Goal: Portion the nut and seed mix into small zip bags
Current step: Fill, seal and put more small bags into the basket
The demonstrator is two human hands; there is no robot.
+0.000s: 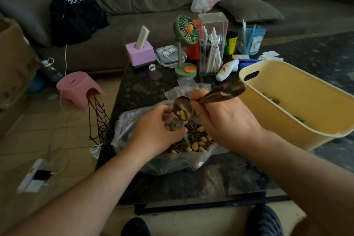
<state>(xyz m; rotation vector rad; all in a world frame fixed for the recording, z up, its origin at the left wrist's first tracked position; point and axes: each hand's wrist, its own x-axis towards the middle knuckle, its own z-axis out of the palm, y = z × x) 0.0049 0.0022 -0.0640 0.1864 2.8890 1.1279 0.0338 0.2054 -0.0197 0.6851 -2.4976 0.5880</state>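
A large clear plastic bag [134, 140] lies open on the dark table, holding the nut and seed mix [199, 140] of pale nuts and dark striped seeds. My left hand [155, 130] holds a small zip bag [173, 122] over it, partly filled with mix. My right hand [224, 119] grips a metal spoon [184, 108] by its handle. The spoon's bowl is tipped at the small bag's mouth with a few nuts in it. Several empty small zip bags [183, 87] lie just behind my hands.
A yellow plastic basket [306, 132] stands at the right, with a few dark items inside. Behind are a green desk fan [185, 44], a clear pen holder [212, 44], a pink box [140, 53] and a white bottle [228, 70]. A pink stool [78, 88] and black wire rack [97, 119] stand left of the table.
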